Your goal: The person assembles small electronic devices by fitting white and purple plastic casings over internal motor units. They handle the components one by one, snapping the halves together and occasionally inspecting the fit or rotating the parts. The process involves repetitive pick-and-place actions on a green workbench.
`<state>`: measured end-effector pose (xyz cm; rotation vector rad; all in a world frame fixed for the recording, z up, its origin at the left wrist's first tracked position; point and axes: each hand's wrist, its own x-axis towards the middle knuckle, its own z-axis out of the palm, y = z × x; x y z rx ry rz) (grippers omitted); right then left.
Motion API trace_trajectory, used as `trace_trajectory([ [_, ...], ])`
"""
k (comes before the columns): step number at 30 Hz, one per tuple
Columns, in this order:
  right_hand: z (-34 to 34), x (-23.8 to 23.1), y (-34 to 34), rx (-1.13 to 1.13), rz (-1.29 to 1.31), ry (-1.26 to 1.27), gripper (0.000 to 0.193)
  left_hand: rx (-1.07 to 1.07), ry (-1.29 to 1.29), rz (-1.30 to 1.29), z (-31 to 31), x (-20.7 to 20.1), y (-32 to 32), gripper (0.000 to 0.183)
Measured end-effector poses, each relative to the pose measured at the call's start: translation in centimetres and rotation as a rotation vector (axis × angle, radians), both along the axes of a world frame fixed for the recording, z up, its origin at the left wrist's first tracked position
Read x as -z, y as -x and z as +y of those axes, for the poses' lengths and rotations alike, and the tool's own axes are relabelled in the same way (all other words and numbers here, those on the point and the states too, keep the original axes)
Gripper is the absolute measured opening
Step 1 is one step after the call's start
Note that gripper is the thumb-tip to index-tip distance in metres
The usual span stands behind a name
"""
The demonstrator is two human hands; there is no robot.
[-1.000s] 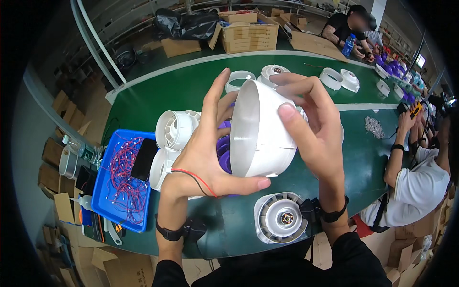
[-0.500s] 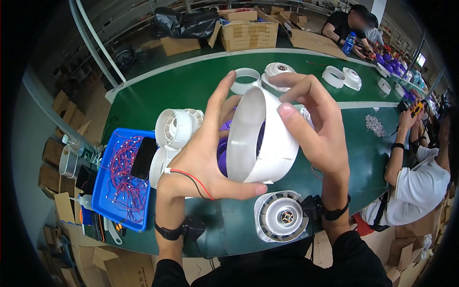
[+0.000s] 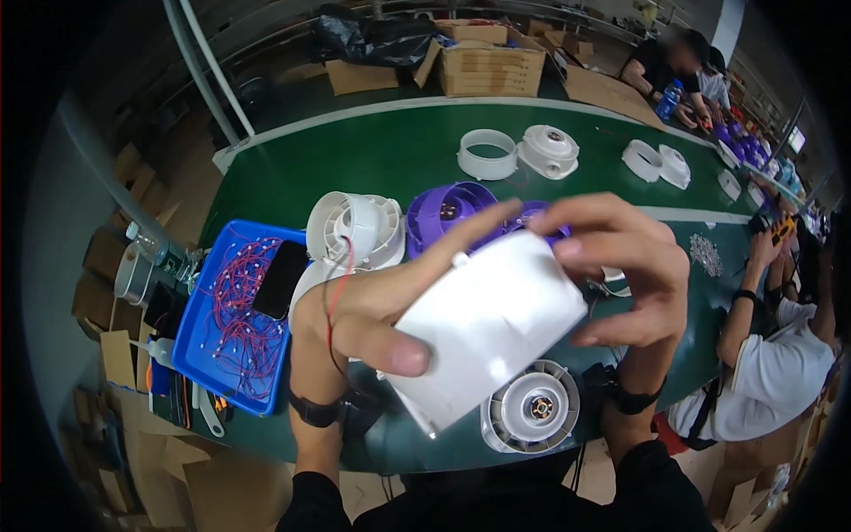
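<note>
A plain white plastic ring, shaped like a short wide tube, is tilted above the table, its smooth outer wall facing up. My left hand grips its left side, thumb pressed on the wall. The fingers of my right hand, slightly blurred, curl round its right edge. A thin red and black wire hangs across my left hand. Below the ring, a white fan housing with vanes and a copper-wound centre lies on the table, partly covered by the ring. Behind my hands stands a purple fan housing.
White fan housings stand at left beside a blue tray of red wires and a black phone. Farther back are another white ring and a white housing. Small screws lie at right, near a co-worker.
The ring has turned from showing its opening to showing its outer wall, and has moved lower. My right hand has shifted right along its edge. The view has shifted slightly.
</note>
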<state>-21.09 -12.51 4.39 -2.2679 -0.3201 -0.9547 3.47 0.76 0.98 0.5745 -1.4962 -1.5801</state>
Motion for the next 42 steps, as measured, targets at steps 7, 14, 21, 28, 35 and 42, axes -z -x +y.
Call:
trace_trajectory([
  [7, 1.0, -0.1, -0.5, -0.036, 0.085, -0.019, 0.057, 0.174, 0.020, -0.199, -0.2, -1.1, -1.9, 0.113],
  [14, 1.1, 1.4, -0.2, 0.448, 0.023, -0.247, 0.048, -0.566, 0.041, -0.470, -1.6, -0.4, -1.9, 0.081],
  [21, -5.1, 1.2, -4.6, 0.728, 0.053, -0.236, 0.035, -0.559, 0.237, -1.145, 4.8, -2.7, -2.3, 0.053],
  [28, -11.2, -0.8, -19.0, 0.774, 0.516, -0.010, 0.041, -0.603, 0.629, -0.976, 6.6, -2.1, -0.1, 0.053],
  [35, -17.1, 7.1, -34.2, 0.796, 1.020, -0.031, 0.047, -0.625, 0.664, -0.908, 7.5, -1.5, -1.0, 0.054],
  [42, -16.7, 13.9, -41.0, 0.593, 0.940, -0.551, 0.078, -0.761, 0.658, -0.925, 7.8, -1.9, -1.1, 0.047],
])
